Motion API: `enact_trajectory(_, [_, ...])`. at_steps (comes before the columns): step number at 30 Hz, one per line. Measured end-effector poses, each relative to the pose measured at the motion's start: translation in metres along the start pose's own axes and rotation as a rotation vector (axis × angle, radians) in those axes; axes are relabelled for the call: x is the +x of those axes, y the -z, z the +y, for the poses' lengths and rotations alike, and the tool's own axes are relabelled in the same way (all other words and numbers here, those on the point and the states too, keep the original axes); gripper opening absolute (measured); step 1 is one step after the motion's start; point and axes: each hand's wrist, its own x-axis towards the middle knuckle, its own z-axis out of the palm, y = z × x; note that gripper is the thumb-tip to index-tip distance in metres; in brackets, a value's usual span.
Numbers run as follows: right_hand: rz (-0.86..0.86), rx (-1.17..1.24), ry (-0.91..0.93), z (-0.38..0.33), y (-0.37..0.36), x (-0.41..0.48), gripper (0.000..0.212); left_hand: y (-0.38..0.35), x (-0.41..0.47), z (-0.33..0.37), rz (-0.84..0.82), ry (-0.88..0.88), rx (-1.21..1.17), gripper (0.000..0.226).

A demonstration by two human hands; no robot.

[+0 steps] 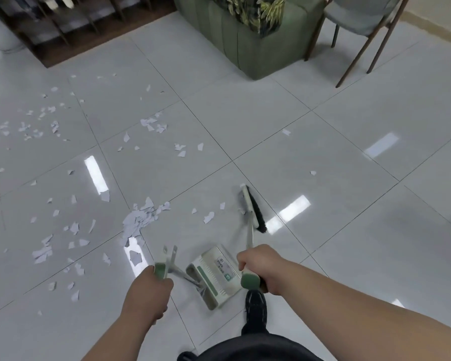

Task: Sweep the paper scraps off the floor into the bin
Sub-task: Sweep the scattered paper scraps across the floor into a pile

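On the glossy tiled floor (323, 131), paper scraps (138, 222) lie ahead and left of the left grip (146, 293), closed round the dustpan (214, 280) handle to keep it ready, while the right grip (263, 269) clasps the broom (250, 207), apparently poised to sweep leftward.

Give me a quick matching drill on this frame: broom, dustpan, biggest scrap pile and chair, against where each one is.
Things:
1. broom
2. dustpan
3. biggest scrap pile
4. chair

Places:
A. far right, beside the green ottoman
B. handle gripped by the left hand
C. loose on the floor, ahead of the left hand
D. handle gripped by the right hand

Pairs: 1-D, 2-B, 3-C, 4-A
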Motion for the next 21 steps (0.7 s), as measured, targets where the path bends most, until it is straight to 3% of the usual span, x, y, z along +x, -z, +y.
enact_trajectory(4, [-0.149,0.057,0.004,-0.037,-0.016,0.002,0.016,0.002,0.000,-0.005,0.025,0.060,-0.045,0.016])
enact_trajectory(7, [-0.198,0.171,-0.019,-0.060,-0.010,0.001,0.018,0.004,0.000,-0.006,0.040,0.084,-0.062,0.016])
enact_trajectory(10, [-0.228,0.138,-0.014,-0.068,0.008,-0.003,0.015,0.007,0.000,-0.005,0.048,0.093,-0.073,0.019])
enact_trajectory(21, [0.040,-0.084,0.076,-0.056,0.076,-0.001,0.004,0.008,0.012,0.034,0.048,0.042,-0.075,0.016])
